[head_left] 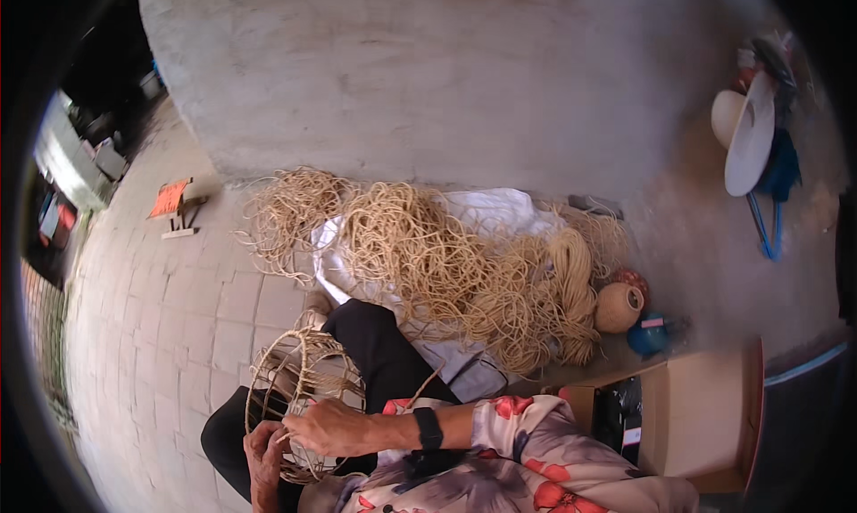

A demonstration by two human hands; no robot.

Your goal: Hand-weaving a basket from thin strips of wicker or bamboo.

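An openwork basket (306, 359), woven from tan cord with wide gaps, rests tilted on my lap between my dark-trousered legs. My left hand (264, 455) grips its near left side, the fingers curled at the wall. Close beside it, my right hand (328, 426) reaches across the near part of the basket. Its thumb and forefinger are pinched at a strand of cord next to the left hand's fingertips. A loose cord end (426, 385) sticks up beyond my right wrist, which wears a black band.
Heaps of tan cord (411, 245) lie on a white sheet (504, 211) along the wall. Right of them sit a round tan pot (618, 308) and a blue one (649, 336). An open cardboard box (701, 415) stands at my right. A small orange-topped stool (170, 198) stands far left.
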